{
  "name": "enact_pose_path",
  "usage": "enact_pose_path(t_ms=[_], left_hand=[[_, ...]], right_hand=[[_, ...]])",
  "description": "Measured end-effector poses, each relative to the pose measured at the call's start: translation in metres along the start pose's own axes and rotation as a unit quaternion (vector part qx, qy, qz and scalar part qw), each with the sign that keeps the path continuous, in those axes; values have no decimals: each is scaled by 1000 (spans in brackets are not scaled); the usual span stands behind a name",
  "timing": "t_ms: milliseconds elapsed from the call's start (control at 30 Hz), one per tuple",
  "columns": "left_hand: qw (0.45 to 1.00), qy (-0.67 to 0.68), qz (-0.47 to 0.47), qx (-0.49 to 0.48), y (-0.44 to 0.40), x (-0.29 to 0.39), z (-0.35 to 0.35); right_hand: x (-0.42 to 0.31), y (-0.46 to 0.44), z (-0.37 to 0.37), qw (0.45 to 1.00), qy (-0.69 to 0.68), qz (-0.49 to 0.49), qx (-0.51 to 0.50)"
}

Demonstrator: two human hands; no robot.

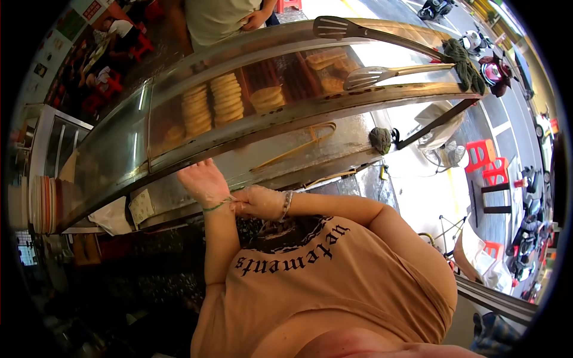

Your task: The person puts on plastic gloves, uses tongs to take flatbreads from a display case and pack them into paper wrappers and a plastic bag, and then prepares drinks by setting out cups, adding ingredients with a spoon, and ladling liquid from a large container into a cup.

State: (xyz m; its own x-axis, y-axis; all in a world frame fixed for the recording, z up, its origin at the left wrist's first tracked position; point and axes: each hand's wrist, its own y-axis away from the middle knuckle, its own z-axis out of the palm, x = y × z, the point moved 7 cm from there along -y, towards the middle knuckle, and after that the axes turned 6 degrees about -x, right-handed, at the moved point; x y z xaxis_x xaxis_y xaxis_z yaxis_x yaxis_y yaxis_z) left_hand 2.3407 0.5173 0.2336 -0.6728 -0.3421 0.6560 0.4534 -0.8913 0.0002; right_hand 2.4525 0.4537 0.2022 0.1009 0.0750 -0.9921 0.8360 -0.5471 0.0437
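My left hand [203, 180] is raised palm up below the front bar of the display case, its fingers partly hidden behind the bar. It looks open and holds nothing visible. Round its wrist runs a thin green band [217, 206]. My right hand [260, 201], which seems covered by a thin clear plastic glove, is closed with its fingertips pinching at that band. Another band [287, 204] circles my right wrist. Just beyond my hands, a pair of long tongs [295, 148] lies on the metal counter [239, 161].
Inside the display case [113, 140] stand stacks of round flat pastries [225, 98]. Slotted spatulas [364, 31] rest on top, near dark cloths [462, 64]. Plates [45, 203] are stacked at the left. Across the case stands a person [221, 24]. Red stools [479, 155] are at the right.
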Motion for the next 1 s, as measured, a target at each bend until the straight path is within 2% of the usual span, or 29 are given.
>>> enact_pose_path(t_ms=[33,100,300,433,533,633,700,733,800,833,867,900,933,1000], left_hand=[[1000,0,2,3,2,2,-1],[1000,23,-10,11,7,4,-1],[1000,6,1,12,11,-1,-10],[1000,1,-1,15,8,-7,-20],[999,9,-26,25,9,-8,-22],[1000,11,9,13,5,0,-27],[998,-37,36,31,-1,12,-36],[998,-36,40,34,0,14,-37],[997,-70,8,29,10,18,-36],[997,-71,9,31,18,20,-34],[995,-97,12,-9,27,20,-24],[991,-123,14,-51,34,19,-16],[991,-123,15,-52,39,18,-15],[989,-122,32,-82,42,18,-9]], right_hand=[[0,1,2,1000,-1,0,-3],[-16,5,-2,983,160,-80,50],[-15,6,9,961,269,-39,-45],[-19,11,10,959,274,-44,-56],[-27,15,7,950,296,-84,-52],[-32,25,-2,954,270,-104,-78],[-28,30,-8,977,169,-92,-92],[-32,33,-11,976,171,-94,-96],[-66,49,-37,956,185,-215,76],[-59,50,-39,980,145,-135,25],[-57,47,-40,980,145,-136,24],[-61,48,-43,972,141,-181,43],[-66,50,-45,963,137,-224,62],[-67,49,-45,964,143,-219,50]])
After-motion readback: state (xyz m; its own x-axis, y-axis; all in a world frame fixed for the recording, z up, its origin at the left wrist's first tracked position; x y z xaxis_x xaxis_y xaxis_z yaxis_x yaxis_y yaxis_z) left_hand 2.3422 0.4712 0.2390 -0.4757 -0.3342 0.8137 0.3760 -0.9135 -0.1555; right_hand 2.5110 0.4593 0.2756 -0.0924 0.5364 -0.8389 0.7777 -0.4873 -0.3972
